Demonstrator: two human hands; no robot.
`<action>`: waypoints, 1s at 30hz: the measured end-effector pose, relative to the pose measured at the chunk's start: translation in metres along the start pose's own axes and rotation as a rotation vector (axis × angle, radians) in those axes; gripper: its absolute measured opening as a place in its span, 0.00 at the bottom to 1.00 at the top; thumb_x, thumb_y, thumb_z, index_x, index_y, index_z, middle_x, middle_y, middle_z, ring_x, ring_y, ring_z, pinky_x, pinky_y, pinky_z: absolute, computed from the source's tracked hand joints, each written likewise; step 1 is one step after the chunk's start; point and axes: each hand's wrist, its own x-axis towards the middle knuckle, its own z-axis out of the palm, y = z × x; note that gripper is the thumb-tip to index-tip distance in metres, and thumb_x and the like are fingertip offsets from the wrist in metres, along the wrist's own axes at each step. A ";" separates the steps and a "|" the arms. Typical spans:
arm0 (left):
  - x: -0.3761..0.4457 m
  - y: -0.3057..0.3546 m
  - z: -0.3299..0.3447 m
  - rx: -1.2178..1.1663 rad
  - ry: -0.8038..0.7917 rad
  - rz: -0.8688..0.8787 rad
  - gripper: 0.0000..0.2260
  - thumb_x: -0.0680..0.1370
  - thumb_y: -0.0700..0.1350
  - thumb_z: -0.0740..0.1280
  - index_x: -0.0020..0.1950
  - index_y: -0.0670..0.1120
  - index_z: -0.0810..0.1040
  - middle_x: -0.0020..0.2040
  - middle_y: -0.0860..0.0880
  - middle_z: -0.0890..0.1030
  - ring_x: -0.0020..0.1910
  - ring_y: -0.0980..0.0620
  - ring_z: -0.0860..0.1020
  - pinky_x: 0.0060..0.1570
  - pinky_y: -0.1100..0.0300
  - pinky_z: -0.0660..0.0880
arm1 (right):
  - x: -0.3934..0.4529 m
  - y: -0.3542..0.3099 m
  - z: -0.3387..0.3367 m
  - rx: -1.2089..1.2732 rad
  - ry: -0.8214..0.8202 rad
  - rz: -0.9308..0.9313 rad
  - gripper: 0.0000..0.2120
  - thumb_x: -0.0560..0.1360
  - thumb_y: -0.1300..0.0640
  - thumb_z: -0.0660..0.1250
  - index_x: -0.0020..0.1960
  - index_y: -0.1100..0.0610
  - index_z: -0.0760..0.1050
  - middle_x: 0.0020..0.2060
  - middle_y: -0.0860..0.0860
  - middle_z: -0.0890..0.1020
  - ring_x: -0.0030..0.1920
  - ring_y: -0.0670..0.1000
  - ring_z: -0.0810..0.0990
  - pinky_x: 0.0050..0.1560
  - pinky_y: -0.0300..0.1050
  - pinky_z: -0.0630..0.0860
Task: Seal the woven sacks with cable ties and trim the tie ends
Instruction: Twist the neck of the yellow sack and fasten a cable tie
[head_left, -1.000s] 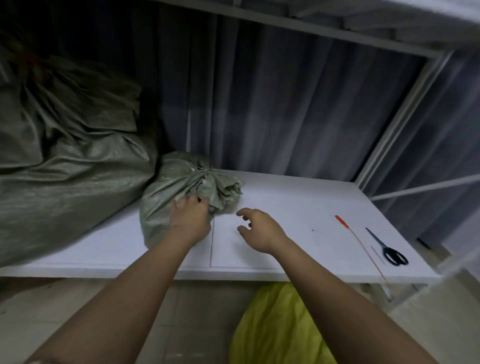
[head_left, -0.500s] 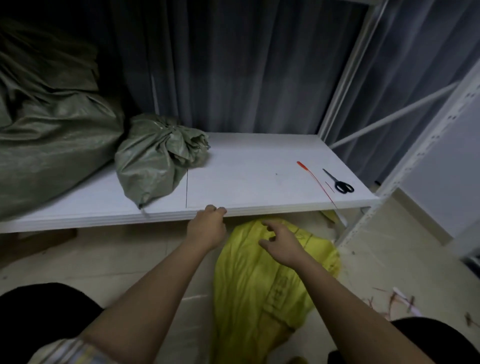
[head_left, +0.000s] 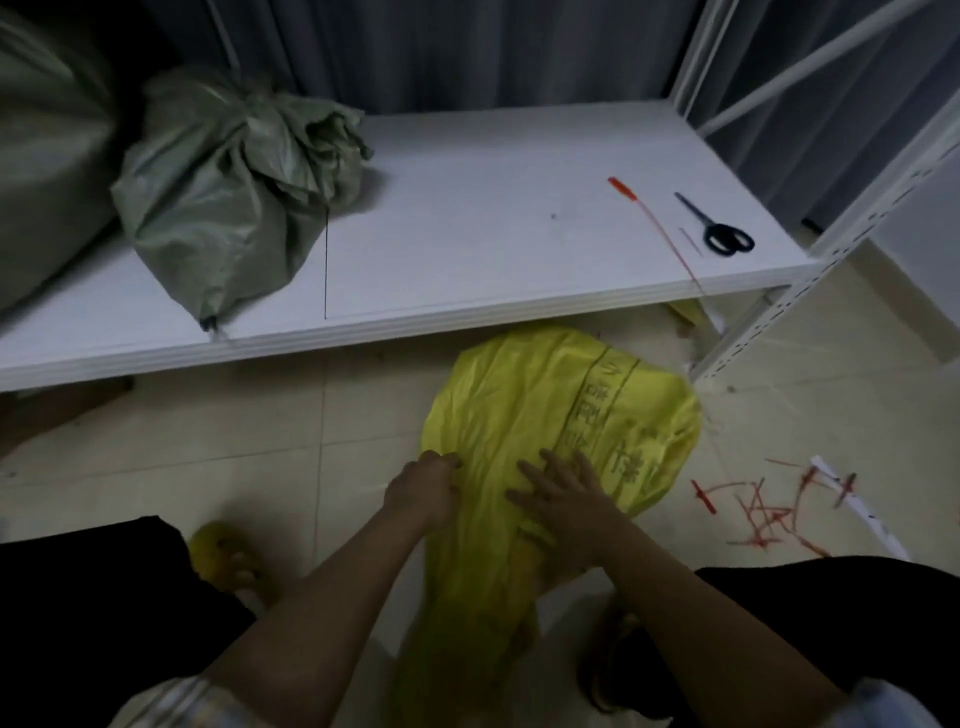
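My left hand (head_left: 423, 496) is curled at the left edge of the crinkly yellow woven plastic sack (head_left: 540, 447) on the floor, looks like it's pinching a fold there, though I can't quite see the fingertips. My right hand (head_left: 563, 501) is lying flat on top of the sack with the fingers spread, just pressing the fabric down. Both are about the same distance in, left on the side, right on the middle.

The sack runs pretty much straight away from me: fat rounded end out under the shelf edge, narrow floppy end trailing back between my knees. So the mouth I need to bunch up is probably the end nearest me, below my hands, not beyond them. That's my guess anyway, the near end is too dark to tell.

Material's that slick, thin woven stuff with printed text down the right side, wrinkles easily, should gather fine.

Up on the flat white shelf board (head_left: 467, 234) there's a dull green woven sack (head_left: 228, 197) already bunched at the top, a long thin red cable tie (head_left: 654, 228) and black-handled scissors (head_left: 719, 228) off to my right. Trimmed red tie ends (head_left: 763, 512) litter the pale tile floor on my right.
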 end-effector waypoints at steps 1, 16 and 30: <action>0.003 -0.003 0.004 -0.006 -0.017 -0.007 0.21 0.79 0.47 0.59 0.73 0.50 0.64 0.69 0.42 0.67 0.65 0.42 0.70 0.62 0.50 0.71 | 0.005 -0.001 0.006 -0.041 -0.016 -0.036 0.35 0.55 0.33 0.67 0.61 0.41 0.77 0.65 0.52 0.75 0.71 0.63 0.62 0.69 0.60 0.41; 0.009 -0.009 -0.003 -0.115 -0.051 -0.092 0.27 0.79 0.61 0.54 0.75 0.49 0.59 0.71 0.43 0.67 0.66 0.42 0.69 0.63 0.49 0.68 | 0.076 -0.017 -0.036 -0.009 0.116 -0.152 0.20 0.79 0.56 0.56 0.70 0.59 0.61 0.54 0.56 0.80 0.54 0.59 0.80 0.48 0.49 0.74; -0.037 -0.013 -0.054 -0.053 0.159 -0.341 0.27 0.77 0.45 0.63 0.71 0.44 0.55 0.64 0.43 0.72 0.61 0.42 0.74 0.52 0.52 0.72 | 0.069 -0.017 -0.150 0.608 0.550 0.228 0.11 0.79 0.53 0.57 0.53 0.59 0.71 0.44 0.58 0.80 0.47 0.60 0.78 0.38 0.45 0.66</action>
